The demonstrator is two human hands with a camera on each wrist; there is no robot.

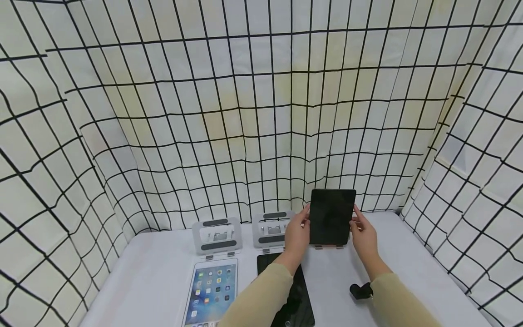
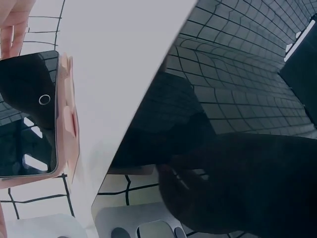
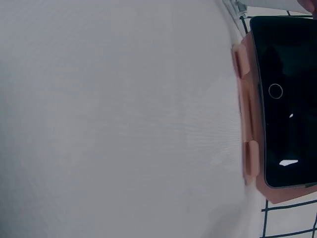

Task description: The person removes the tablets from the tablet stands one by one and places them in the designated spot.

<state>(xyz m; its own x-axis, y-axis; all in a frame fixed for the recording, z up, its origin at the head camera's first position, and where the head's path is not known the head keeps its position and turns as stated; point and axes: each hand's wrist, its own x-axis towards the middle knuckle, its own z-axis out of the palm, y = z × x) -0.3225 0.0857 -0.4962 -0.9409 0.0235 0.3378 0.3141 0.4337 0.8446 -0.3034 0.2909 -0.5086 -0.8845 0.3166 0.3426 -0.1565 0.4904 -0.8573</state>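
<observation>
Between both hands stands a black tablet (image 1: 332,217), nearly upright with its dark screen toward me. Its lower edge sits at the lip of a pink stand (image 2: 68,119), whose two tabs (image 3: 251,161) show in the right wrist view. My left hand (image 1: 297,234) holds the tablet's left edge. On the opposite edge, my right hand (image 1: 364,234) grips with the thumb in front and fingers toward the back. The round home button (image 3: 276,91) is at the bottom of the screen. Most of the stand is hidden behind the tablet.
Left of the hands are two grey stands, one (image 1: 217,236) farther left, the other (image 1: 268,229) partly behind my left hand. A lit white tablet (image 1: 213,290) and a dark tablet (image 1: 300,299) lie before them. A small black object (image 1: 361,291) is near my right wrist.
</observation>
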